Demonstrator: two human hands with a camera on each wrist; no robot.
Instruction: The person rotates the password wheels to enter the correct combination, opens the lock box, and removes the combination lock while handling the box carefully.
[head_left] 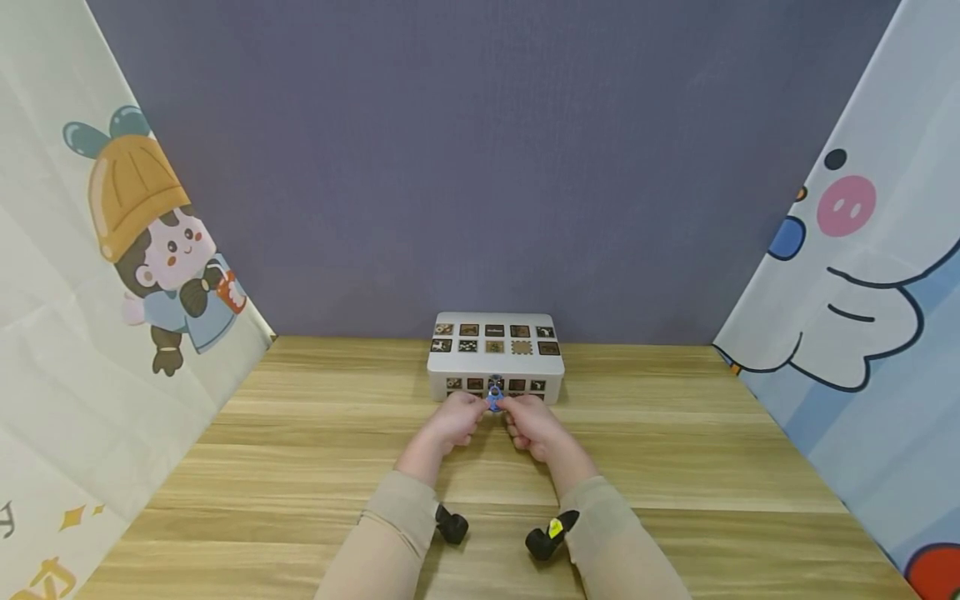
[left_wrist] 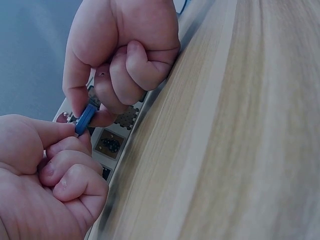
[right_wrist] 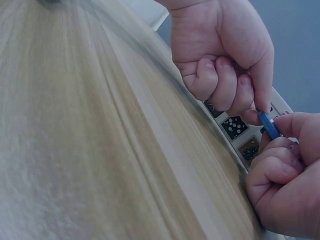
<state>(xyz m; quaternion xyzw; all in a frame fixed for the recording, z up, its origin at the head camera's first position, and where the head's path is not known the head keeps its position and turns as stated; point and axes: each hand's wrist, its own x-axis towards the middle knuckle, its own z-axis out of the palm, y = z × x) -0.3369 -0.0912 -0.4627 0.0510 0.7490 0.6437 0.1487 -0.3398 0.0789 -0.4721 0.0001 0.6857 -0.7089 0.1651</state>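
Observation:
A small blue piece with a loop-like upper end stands at the middle of the box's front. The head view is too small to tell its kind; in the wrist views its narrow side shows as a thick blue tab. My left hand pinches it from the left between thumb and index finger. From the right, my right hand pinches it the same way. The other fingers of both hands are curled in. Behind it is a white box, lid down, printed with rows of small dark pictures. Fingers partly cover its front.
The box stands on a wood-grain table near the dark blue-grey back wall. Cartoon-printed cloths hang at both sides. Black wrist cameras stick inward from both sleeves.

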